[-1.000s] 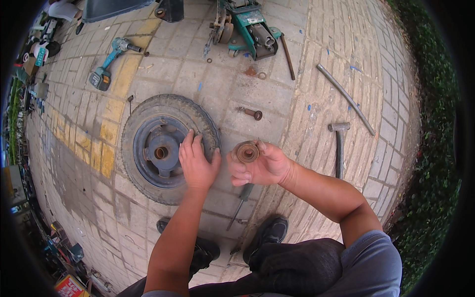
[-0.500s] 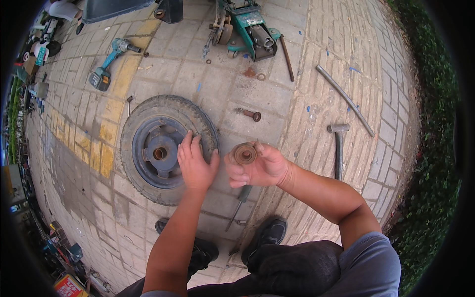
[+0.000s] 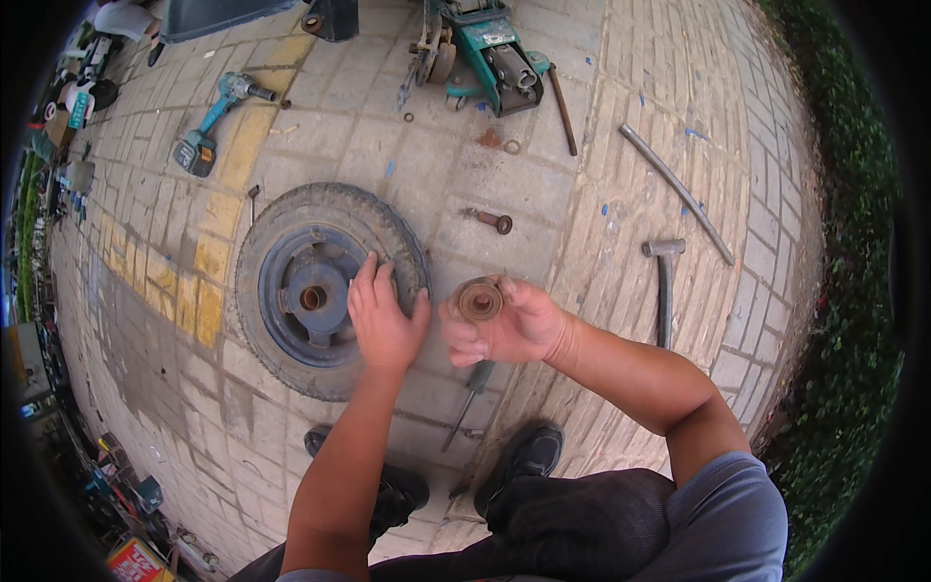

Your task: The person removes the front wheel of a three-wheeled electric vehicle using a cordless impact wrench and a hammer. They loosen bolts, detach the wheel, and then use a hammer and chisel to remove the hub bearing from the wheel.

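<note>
Rusty round metal hub part (image 3: 478, 299) sits pinched in right hand (image 3: 509, 325), fingers curled around it. Left hand (image 3: 386, 320) lies flat, fingers spread, on the worn black tyre with blue steel rim (image 3: 325, 289). Loose grip: part could drop onto the paving (image 3: 543, 209).

The left hand (image 3: 386, 320) rests flat on a small tyred wheel (image 3: 325, 288) lying on the brick paving (image 3: 582, 209). The right hand (image 3: 509, 325) holds a rusty round bearing part (image 3: 479, 300) just beside the wheel. A hammer (image 3: 664, 286), a screwdriver (image 3: 468, 391) and a cordless impact wrench (image 3: 215, 121) lie around.
</note>
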### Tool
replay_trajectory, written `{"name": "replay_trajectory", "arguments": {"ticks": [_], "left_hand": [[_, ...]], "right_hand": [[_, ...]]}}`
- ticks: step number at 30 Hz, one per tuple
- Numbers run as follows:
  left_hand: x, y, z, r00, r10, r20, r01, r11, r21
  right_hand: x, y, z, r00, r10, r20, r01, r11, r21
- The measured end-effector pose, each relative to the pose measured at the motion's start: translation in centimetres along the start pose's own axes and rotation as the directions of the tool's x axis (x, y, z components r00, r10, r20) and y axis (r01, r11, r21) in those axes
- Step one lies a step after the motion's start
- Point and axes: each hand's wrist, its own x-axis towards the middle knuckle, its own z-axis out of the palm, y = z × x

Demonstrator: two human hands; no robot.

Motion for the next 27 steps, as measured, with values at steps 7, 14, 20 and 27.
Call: {"name": "replay_trajectory", "arguments": {"ticks": [7,14,20,27], "left_hand": [[0.0,-0.3,-0.2,1.000,0.005,-0.001,-0.005,1.000,-0.003],[0.2,0.0,-0.1,1.000,0.012,0.017,-0.012,1.000,0.014],[0.0,-0.1,0.2,0.999,0.036,0.005,-0.036,0.999,0.023],[0.2,0.2,0.2,0.999,0.045,0.001,-0.045,0.999,0.028]], "right_hand": [[0.3,0.2,0.0,1.000,0.011,0.001,-0.011,1.000,0.007],[0.3,0.0,0.4,0.998,0.052,-0.019,-0.052,0.998,-0.036],[1.0,0.7,-0.8,0.985,0.098,0.144,-0.105,0.994,0.042],[0.7,0.5,-0.6,0.987,0.109,0.120,-0.113,0.993,0.028]]}}
